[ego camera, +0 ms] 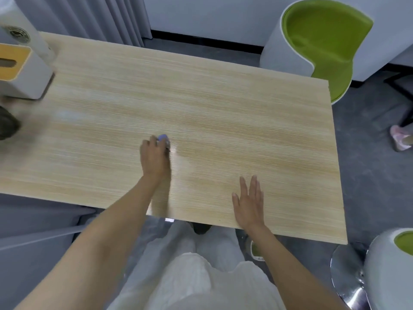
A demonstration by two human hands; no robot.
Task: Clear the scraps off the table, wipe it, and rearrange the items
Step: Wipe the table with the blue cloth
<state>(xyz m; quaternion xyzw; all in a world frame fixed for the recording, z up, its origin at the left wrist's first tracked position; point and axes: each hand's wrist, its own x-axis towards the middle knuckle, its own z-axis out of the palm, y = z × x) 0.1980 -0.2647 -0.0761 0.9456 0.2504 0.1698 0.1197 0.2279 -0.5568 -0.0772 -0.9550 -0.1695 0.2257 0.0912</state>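
Purple cloth [162, 138] beneath left hand [155, 158]

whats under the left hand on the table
A small purple-blue thing pokes out beyond the fingers of the left hand, which holds it against the wooden table. The hand covers the rest, so whether it is a cloth or a sponge cannot be told.

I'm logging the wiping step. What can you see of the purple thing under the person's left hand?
The purple thing is mostly hidden: only a small rounded lilac edge shows past the fingers of the left hand, which covers it and holds it against the wooden table near its middle. Its material and full shape cannot be told.
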